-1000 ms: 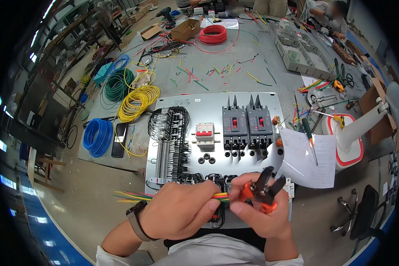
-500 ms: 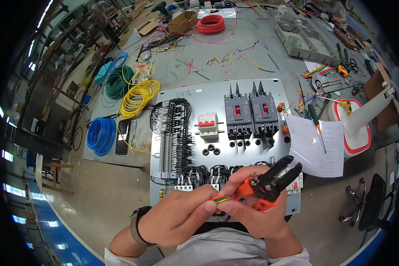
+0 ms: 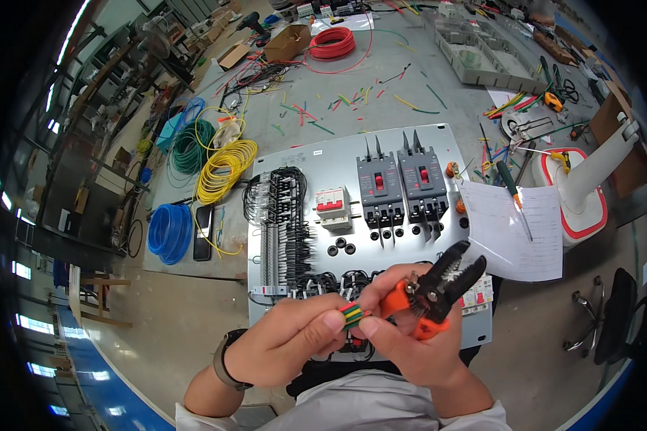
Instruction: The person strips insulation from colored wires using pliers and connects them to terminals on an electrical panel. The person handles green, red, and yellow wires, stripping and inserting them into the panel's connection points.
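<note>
My left hand, with a dark watch on its wrist, pinches a short bundle of red, yellow and green wires between thumb and fingers. Against the other end of that bundle press the thumb and forefinger of my right hand. Held in the same right hand are wire strippers with orange handles, their black toothed jaws apart and pointing up to the right. Both hands are over the near edge of a metal mounting plate, hiding part of its lower row of wired components.
The plate carries two large grey breakers, a small white breaker and a black-wired terminal strip. Coils of yellow and blue wire are at left. A screwdriver lies on paper sheets at right.
My hands have drawn slightly apart at the bundle, so more of the coloured wires shows. The wire strippers have tipped a little more upright. The whole view has shifted slightly.
</note>
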Available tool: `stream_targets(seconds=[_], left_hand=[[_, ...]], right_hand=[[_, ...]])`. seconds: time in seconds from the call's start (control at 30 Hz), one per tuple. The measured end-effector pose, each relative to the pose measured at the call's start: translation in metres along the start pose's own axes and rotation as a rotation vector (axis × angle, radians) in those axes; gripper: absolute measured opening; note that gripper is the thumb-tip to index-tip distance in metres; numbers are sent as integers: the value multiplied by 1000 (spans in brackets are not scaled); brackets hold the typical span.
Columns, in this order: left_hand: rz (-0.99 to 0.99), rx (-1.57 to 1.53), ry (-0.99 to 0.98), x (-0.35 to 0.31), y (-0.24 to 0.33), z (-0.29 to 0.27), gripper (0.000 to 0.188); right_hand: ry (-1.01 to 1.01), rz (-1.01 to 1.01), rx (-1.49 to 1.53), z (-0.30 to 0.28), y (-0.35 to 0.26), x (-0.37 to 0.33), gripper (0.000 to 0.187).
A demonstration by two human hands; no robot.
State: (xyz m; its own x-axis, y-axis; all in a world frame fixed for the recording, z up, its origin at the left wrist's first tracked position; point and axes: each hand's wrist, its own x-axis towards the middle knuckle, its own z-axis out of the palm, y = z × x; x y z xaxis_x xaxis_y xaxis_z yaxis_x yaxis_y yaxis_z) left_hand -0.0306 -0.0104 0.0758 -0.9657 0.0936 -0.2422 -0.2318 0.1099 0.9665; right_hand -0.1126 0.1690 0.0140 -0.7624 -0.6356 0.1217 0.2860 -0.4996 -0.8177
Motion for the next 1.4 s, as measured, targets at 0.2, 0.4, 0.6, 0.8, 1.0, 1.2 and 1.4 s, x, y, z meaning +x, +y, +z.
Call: stream_targets(seconds=[0.2, 0.4, 0.6, 0.8, 1.0, 1.2, 1.4], left_hand=[[-84, -78, -60, 0, 4, -13, 36], [-52, -32, -48, 5, 3, -8, 33], [43, 173, 13, 10, 2, 2, 30], [143, 449, 53, 16, 7, 12, 26], [238, 703, 61, 32, 15, 18, 15], [252, 938, 16, 68, 21, 29, 16], [285, 976, -27, 104, -11, 34, 14]], right_hand=[[26, 48, -36, -9, -1, -2, 37], [22, -39, -64, -7, -7, -2, 39], [77, -101, -173, -4, -5, -4, 40], [145, -127, -177, -6, -1, -6, 39], [185, -154, -200, -15, -10, -4, 35], [355, -175, -206, -37, -7, -5, 34], [510, -36, -297, -53, -2, 0, 33]])
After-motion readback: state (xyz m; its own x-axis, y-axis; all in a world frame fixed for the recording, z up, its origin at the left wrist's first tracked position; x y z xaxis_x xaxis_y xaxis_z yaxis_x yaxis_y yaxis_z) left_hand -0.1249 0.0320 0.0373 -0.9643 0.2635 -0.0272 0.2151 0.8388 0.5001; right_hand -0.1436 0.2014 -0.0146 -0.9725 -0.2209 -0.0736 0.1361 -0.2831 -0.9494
